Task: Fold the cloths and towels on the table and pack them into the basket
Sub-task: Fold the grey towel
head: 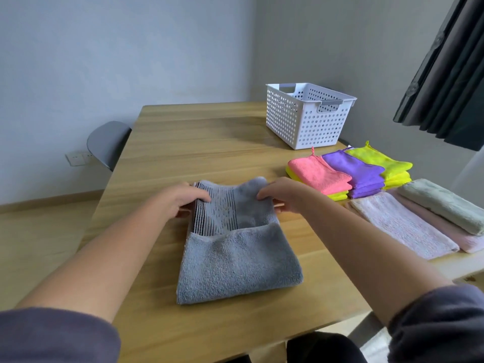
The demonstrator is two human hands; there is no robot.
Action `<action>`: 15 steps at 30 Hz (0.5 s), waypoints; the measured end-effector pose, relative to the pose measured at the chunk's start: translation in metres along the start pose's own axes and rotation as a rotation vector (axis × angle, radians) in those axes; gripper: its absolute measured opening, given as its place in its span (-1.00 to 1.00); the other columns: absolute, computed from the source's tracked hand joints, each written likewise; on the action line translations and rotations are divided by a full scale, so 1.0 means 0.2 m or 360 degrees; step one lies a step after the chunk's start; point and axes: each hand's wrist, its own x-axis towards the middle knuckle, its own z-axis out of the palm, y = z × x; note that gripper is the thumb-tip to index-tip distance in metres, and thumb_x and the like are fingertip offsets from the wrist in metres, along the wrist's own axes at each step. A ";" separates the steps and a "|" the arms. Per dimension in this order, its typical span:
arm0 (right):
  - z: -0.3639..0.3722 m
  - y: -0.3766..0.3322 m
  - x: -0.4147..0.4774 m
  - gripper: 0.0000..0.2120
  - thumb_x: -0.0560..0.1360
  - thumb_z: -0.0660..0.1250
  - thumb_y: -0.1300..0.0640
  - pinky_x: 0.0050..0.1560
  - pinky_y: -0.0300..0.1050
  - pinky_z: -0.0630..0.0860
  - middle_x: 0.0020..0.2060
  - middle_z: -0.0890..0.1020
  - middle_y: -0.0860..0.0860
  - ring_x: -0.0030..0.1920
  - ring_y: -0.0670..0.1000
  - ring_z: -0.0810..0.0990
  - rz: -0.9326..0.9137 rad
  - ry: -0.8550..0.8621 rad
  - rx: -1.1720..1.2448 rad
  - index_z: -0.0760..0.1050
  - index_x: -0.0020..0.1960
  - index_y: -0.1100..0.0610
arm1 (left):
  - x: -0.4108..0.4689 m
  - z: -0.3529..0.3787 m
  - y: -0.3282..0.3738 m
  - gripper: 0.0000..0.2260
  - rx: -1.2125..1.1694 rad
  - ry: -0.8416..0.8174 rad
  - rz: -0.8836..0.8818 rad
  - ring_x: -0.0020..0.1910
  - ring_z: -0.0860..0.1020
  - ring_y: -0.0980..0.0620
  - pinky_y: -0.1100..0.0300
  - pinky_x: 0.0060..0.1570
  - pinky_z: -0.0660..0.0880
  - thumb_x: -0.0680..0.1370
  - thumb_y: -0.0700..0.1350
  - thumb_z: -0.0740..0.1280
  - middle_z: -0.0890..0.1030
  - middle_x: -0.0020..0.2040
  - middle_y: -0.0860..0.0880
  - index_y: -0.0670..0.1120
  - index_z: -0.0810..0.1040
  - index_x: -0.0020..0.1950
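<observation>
A blue-grey towel (235, 263) with a striped band lies partly folded on the wooden table (183, 142) in front of me. My left hand (183, 199) grips its far left corner. My right hand (281, 196) grips its far right corner, and that edge is lifted slightly off the table. A white perforated basket (306, 119) stands at the far right of the table; I see nothing inside it from here. Folded pink (318, 174), purple (356, 170) and yellow cloths (379, 161) lie in stacks to the right.
A pale pink towel (400, 226) lies flat at the right edge, with a folded pink towel (445, 229) and a grey-green towel (442, 203) beside it. A grey chair (108, 142) stands at the table's left side. Dark curtains (450, 74) hang at the upper right.
</observation>
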 end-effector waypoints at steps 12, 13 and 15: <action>0.01 0.45 -0.59 -0.67 0.32 0.29 0.39 0.24 -0.20 0.36 0.04 0.60 -0.08 0.11 -0.07 0.55 -0.2002 0.0308 -0.1230 0.53 0.02 0.13 | -0.59 0.00 -0.50 -0.75 0.1258 0.0261 0.2187 -0.04 0.48 0.13 0.26 0.02 0.37 0.41 -0.21 0.29 0.50 -0.04 0.09 0.00 0.45 0.06; 0.02 0.49 -0.60 -0.78 0.43 0.23 0.36 0.28 -0.09 0.37 0.09 0.61 -0.02 0.19 -0.03 0.55 -0.2082 0.0274 -0.1344 0.55 -0.01 0.16 | -0.60 -0.01 -0.54 -0.79 0.1403 0.0228 0.2271 -0.03 0.51 0.06 0.19 0.04 0.39 0.46 -0.23 0.25 0.52 -0.04 0.02 -0.03 0.48 0.06; 0.02 0.56 -0.60 -0.72 0.58 0.06 0.23 0.33 0.01 0.37 0.18 0.60 0.06 0.28 0.02 0.51 -0.2085 0.0231 -0.1422 0.56 -0.01 0.19 | -0.62 0.00 -0.59 -0.81 0.1524 0.0167 0.2339 0.11 0.54 -0.04 0.09 0.14 0.42 0.55 -0.26 0.16 0.57 0.06 -0.08 -0.07 0.49 0.06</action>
